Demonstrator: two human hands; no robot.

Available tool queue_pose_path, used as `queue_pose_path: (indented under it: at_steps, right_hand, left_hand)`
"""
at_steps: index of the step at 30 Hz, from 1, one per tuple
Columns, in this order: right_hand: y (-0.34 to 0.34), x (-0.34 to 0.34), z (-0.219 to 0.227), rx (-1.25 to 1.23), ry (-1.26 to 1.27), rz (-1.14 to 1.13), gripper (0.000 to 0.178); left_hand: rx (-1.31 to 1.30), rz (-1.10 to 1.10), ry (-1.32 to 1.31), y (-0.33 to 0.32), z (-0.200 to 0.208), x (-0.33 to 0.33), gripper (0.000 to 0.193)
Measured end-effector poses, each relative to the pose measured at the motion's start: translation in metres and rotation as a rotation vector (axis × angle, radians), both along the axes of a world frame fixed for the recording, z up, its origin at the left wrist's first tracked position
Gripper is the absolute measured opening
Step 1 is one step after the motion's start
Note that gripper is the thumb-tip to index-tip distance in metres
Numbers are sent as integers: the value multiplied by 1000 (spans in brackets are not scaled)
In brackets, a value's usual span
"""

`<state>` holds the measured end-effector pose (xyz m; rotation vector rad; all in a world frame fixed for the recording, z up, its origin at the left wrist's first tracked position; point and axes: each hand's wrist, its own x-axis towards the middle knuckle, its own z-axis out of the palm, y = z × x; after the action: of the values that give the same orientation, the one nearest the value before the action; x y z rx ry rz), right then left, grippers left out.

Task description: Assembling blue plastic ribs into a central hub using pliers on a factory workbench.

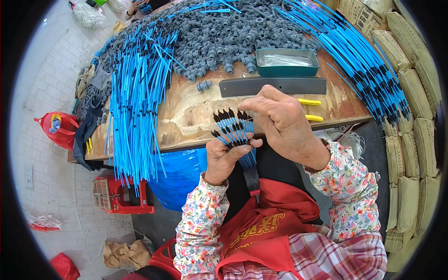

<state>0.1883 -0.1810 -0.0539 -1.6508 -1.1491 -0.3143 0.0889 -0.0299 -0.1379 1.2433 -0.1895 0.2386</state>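
Note:
My left hand (225,156) is closed round a bundle of thin blue rods (233,130) with black tips, held upright just off the table's front edge. The black tips stand in staggered rows above my fingers. A thin pale strand (203,137) sticks out at the bundle's left side. My right hand (280,119) is raised at the bundle's right, thumb and forefinger pinched beside the upper tips. Whatever lies in that pinch is too fine to make out. Behind the right hand, two yellow handles (310,101) show on the table; the rest of that tool is hidden.
Blue rods (137,93) overhang the wooden table (191,105) at left; more blue rods (359,60) lie at right. Grey plastic fittings (210,37) are heaped behind. A green tin (287,71) of thin pale pieces stands behind a dark bar (273,87). Stacked sacks (408,135) line the right.

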Motion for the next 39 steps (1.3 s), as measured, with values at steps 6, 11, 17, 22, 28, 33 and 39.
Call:
queue_pose_path:
  at_steps: [6,11,17,22,28,33,39]
  right_hand:
    - [3,5,-2,1,-4,94,27]
    - [1,11,0,-57,22,142,26]
    - [1,2,1,-77,-29,63,24]
    - [-3,0,4,-107,24,65,26]
    - [2,-5,-2,-29,-35,5,30]
    - [4,-12,-6,-16,-42,-41,31]
    - [2,-13,-6,-57,-50,-55,31]
  left_hand:
    - [5,-12,8,3,1,0,24]
    - [28,-31,38,5,2,-1,22]
    - [73,-22,42,6,1,-1,22]
    - [-6,-34,52,6,0,-1,23]
    - [26,-23,24,6,2,-1,23]
    - [57,2,-1,5,2,-1,22]
    - [44,-4,8,4,2,-1,22]
